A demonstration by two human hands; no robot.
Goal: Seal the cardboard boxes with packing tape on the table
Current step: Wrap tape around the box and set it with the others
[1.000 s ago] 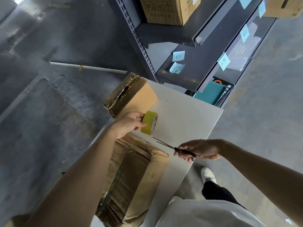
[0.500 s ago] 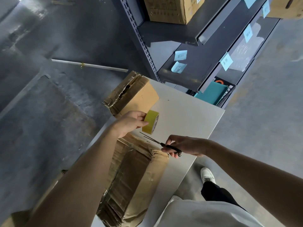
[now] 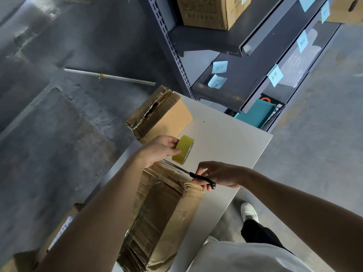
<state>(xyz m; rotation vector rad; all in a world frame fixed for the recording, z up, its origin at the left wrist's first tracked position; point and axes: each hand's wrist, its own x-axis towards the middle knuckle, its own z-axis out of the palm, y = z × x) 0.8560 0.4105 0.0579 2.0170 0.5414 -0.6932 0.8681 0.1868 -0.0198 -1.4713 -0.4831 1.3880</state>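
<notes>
My left hand [image 3: 159, 149] grips a yellow roll of packing tape [image 3: 183, 149] just above the far end of a worn cardboard box [image 3: 159, 211] that lies on the white table [image 3: 225, 142]. My right hand [image 3: 218, 174] holds black-handled scissors [image 3: 188, 172], whose blades point left and reach under the roll. A second cardboard box [image 3: 163, 116], with a torn taped end, sits at the table's far left corner.
A grey metal shelving unit [image 3: 235, 55] stands behind the table with cardboard boxes [image 3: 210, 10], blue sticky notes and a teal item [image 3: 257, 114]. A white rod [image 3: 110, 76] lies on the concrete floor at left. My leg and white shoe [image 3: 248, 212] are right of the table.
My right hand has carried the scissors leftward, bringing the blades up to the tape under the roll. My left hand has kept the roll almost still.
</notes>
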